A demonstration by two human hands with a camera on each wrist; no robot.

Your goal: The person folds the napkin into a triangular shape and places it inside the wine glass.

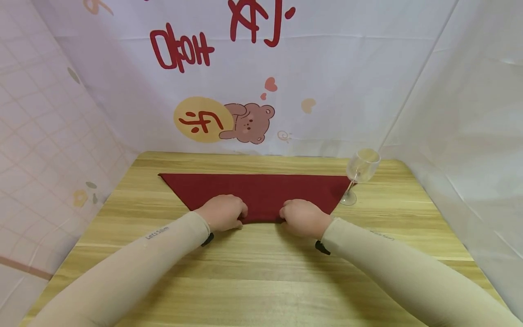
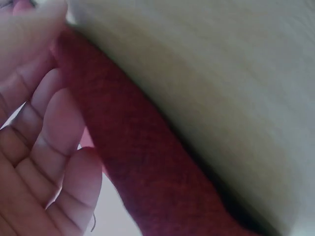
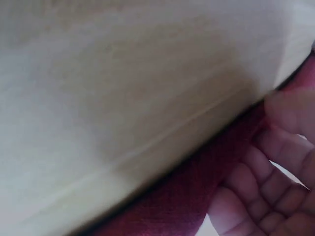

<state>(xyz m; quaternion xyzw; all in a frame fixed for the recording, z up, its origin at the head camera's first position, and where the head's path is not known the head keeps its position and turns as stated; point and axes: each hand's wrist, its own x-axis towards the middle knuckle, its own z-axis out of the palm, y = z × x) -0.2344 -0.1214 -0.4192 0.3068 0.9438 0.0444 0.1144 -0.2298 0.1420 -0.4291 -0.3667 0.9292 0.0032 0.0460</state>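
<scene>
Right between both hands (image 1: 263, 215): red napkin's (image 1: 261, 193) near edge.

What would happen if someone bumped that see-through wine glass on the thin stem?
The clear stemmed wine glass would probably tip easily: its wide bowl sits high on a thin stem over a small foot. It already looks tilted beside the dark red cloth napkin. Being glass, it could likely break, or roll across the smooth wooden table.

The right hand (image 3: 268, 182) fills the lower right corner, palm side toward the camera, its fingers (image 3: 283, 147) curled; the dark red cloth (image 3: 197, 196) runs just beside them, its edge against the fingertips; beyond the cloth, away from the hand, spreads the pale wooden table (image 3: 123, 88), blurred.
</scene>
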